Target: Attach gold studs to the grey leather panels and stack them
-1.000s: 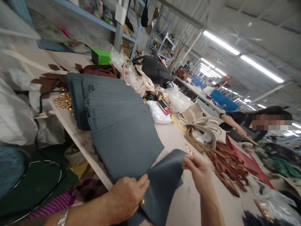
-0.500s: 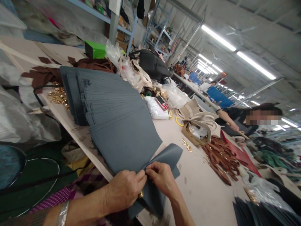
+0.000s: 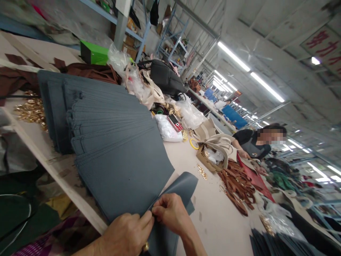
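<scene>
My left hand point(image 3: 130, 229), a gold ring on one finger, pinches the edge of a dark blue-grey leather-like panel point(image 3: 183, 183). My right hand point(image 3: 169, 213) is closed at the same edge, its fingertips touching or nearly touching those of the left. Part of this panel curls up behind the right hand and the rest hangs below both hands. Anything small between the fingertips is hidden. Just beyond my hands, a fanned stack of matching panels point(image 3: 128, 153) covers the near left of the table.
Gold metal fittings point(image 3: 32, 110) lie left of the stack. Along the table are a phone point(image 3: 175, 122), a yellow ring point(image 3: 194, 143), a cardboard box point(image 3: 204, 160), brown straps point(image 3: 237, 185) and more dark panels point(image 3: 277, 243). A co-worker point(image 3: 253, 142) stands across the table.
The view has swung right, so the table's contents sit further left. Both hands stay pinched at the panel's edge. The co-worker is more upright, with hands lower at the table.
</scene>
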`<state>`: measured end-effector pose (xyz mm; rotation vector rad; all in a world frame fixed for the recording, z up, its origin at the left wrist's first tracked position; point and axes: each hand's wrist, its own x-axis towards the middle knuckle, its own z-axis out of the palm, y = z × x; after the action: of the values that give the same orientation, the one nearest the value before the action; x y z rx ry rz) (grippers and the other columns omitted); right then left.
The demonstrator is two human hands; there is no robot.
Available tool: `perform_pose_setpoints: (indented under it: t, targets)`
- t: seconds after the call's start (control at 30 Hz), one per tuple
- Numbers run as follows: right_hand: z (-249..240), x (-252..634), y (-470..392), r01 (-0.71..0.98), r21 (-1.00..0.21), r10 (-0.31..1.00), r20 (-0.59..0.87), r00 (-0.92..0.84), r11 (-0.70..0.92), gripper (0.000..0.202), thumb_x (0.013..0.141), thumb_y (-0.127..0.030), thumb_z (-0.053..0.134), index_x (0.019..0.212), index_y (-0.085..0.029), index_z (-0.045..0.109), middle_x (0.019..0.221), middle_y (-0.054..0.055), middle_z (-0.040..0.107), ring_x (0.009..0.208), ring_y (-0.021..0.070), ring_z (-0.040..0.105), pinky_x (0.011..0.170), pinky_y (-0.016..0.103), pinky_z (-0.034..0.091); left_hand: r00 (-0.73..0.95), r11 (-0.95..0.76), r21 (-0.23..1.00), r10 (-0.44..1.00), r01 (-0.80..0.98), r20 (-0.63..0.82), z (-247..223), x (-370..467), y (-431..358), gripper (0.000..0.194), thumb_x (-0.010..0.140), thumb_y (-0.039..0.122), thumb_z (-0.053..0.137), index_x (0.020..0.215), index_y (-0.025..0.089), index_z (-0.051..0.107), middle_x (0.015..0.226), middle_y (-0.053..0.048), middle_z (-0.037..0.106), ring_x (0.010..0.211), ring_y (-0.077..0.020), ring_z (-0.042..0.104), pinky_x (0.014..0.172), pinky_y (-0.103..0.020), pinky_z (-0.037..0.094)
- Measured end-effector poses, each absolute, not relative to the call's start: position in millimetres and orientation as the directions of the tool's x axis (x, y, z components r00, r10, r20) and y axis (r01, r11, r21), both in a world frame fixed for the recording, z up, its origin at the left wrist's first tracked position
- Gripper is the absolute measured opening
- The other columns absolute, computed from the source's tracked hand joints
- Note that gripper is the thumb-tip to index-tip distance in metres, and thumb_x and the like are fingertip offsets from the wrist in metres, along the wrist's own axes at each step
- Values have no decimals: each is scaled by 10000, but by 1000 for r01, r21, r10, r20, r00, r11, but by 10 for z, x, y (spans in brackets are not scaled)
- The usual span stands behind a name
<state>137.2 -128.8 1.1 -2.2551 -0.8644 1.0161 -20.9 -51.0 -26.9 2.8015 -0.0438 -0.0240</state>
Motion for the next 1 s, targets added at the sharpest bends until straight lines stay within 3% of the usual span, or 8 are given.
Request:
perform_pose_setpoints:
  t: [0.2,0.4,0.5,0.6,0.67,0.73,0.87,1.0]
  targets:
    - [10,1487,-1173,280,-529,593,-638,491,-801,58,638,-190,680,595,-185,642,465,-32,573,442,111,538,401,178,380,994,-907,420,-7,38,-105,-225,-181,-499,404,875,153,559,1280,151,569,1116,-108,690,808,-310,697,680,-503,621]
    - [43,1452,-1148,304,-524,598,-601,531,-796,103,628,-196,734,602,-189,634,457,-43,562,462,120,553,423,193,379,990,-893,443,18,80,-143,-199,-177,-489,459,854,82,478,1300,157,551,1153,-110,671,864,-298,697,749,-491,605]
    - [62,1380,-1246,322,-576,631,-485,606,-751,119,622,-198,763,635,-187,646,520,-43,592,519,120,566,465,200,381,993,-900,427,49,91,-108,-190,-204,-490,491,831,45,443,1288,187,554,1143,-93,671,874,-272,699,766,-443,597]
    - [35,1360,-1487,389,-634,631,-205,749,-668,77,700,-234,730,733,-188,678,668,-12,659,628,139,600,580,225,444,994,-898,429,66,96,-83,-192,-224,-482,473,815,24,431,1221,211,587,1139,-81,666,878,-240,704,768,-373,582]
    - [-6,1389,-1704,436,-620,535,31,844,-652,174,773,-282,673,916,-184,695,884,47,700,761,177,628,728,280,492,997,-889,452,66,79,-43,-207,-227,-474,471,802,9,425,1190,219,591,1146,-76,656,891,-223,705,770,-339,569]
    - [-49,1420,-1903,398,-630,407,139,903,-667,391,790,-340,660,1143,-172,645,1071,103,678,851,215,640,811,338,505,997,-871,487,73,62,4,-221,-220,-476,464,802,6,413,1171,224,590,1139,-70,647,897,-220,705,770,-338,562]
    - [-72,1407,-2091,182,-816,385,-54,921,-549,671,757,-366,668,1357,-129,482,921,76,716,759,225,671,719,346,543,993,-812,579,116,75,35,-161,-205,-532,456,778,3,412,1113,237,614,1081,-49,638,894,-219,694,785,-349,539]
    - [87,1484,-2288,97,-937,479,-82,874,-337,533,739,-379,664,1204,-134,573,1041,105,739,943,261,698,848,372,552,986,-617,785,155,51,58,0,-246,-617,347,761,99,570,1068,247,630,1073,-10,628,957,-175,646,864,-292,478]
